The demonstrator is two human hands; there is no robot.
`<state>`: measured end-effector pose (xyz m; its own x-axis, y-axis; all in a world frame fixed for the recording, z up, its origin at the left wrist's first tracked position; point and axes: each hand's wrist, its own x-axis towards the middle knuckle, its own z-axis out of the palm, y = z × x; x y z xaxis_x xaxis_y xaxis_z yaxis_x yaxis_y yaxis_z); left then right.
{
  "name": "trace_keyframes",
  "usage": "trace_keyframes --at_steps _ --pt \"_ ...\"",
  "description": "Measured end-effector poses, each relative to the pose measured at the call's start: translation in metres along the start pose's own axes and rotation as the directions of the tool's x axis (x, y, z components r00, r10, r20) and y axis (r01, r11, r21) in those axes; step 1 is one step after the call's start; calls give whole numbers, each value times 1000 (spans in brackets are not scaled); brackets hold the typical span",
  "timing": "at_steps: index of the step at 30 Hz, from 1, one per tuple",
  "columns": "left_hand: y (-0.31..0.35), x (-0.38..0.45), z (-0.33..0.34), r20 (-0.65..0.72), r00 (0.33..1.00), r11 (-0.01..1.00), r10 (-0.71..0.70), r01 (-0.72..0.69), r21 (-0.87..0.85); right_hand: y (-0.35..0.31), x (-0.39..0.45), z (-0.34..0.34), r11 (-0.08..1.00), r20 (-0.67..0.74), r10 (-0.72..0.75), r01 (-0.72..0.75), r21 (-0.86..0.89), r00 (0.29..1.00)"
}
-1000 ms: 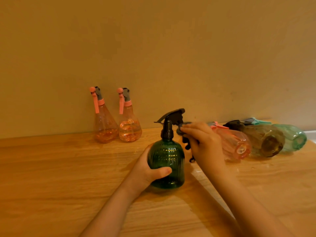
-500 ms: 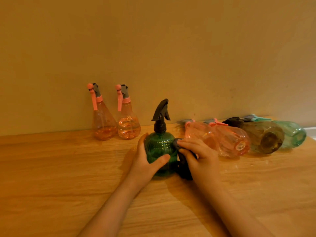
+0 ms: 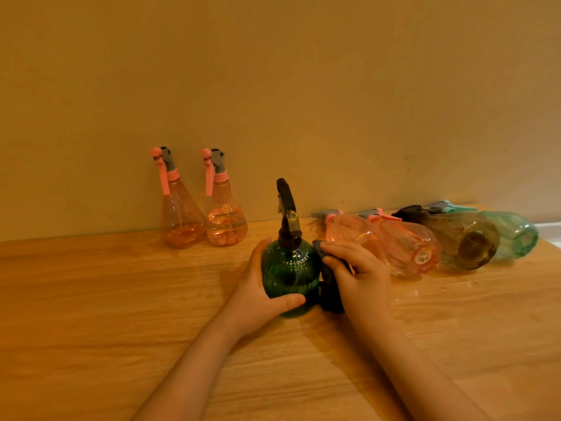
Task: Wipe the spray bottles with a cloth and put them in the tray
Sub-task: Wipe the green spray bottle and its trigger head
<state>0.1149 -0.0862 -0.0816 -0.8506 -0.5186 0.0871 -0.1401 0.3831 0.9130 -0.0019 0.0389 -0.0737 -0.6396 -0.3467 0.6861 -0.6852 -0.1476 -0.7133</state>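
A dark green ribbed spray bottle [image 3: 288, 268] with a black trigger head stands upright on the wooden table. My left hand [image 3: 258, 287] grips its left side, thumb across the front. My right hand [image 3: 358, 268] holds a dark cloth [image 3: 331, 287] pressed against the bottle's right side. Two pink spray bottles [image 3: 182, 220] [image 3: 226, 221] stand by the wall at the left. To the right lie two pink bottles [image 3: 397, 241], a brown one [image 3: 464, 238] and a pale green one [image 3: 516, 232], all on their sides. No tray is in view.
The wooden table [image 3: 106, 314] runs up to a plain wall at the back. A pale edge [image 3: 551, 232] shows at the far right behind the lying bottles.
The green bottle has turned, so its trigger head now points toward me. My right hand with the cloth dropped from the trigger head to the bottle's right side.
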Motion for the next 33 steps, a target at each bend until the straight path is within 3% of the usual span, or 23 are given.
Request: trace_keyframes --at_steps 5,10,14,17,22,24,30,33 --pt "1 1 9 -114 993 998 28 -21 57 -17 13 13 996 -63 -83 80 -49 995" --pt "2 1 12 -132 991 999 21 -16 37 -22 -4 16 963 16 -240 240 -120 971" --pt "4 -2 8 -56 998 996 16 -11 88 -20 3 16 982 -126 -151 134 -134 980" --pt "8 -5 6 17 1000 997 -12 11 79 -22 6 20 975 -128 -168 145 -170 977" --pt "10 -4 12 -115 993 987 2 16 159 -16 5 16 938 -61 -291 273 -212 955" --pt "11 -4 13 -150 989 984 -12 38 171 -13 5 14 954 -72 -256 241 -177 964" --pt "12 -4 8 -5 997 993 -71 71 92 -10 3 15 989 -151 -53 31 -144 987" --pt "12 -2 14 -91 994 993 -66 75 89 -19 4 23 972 -179 -145 106 -211 973"
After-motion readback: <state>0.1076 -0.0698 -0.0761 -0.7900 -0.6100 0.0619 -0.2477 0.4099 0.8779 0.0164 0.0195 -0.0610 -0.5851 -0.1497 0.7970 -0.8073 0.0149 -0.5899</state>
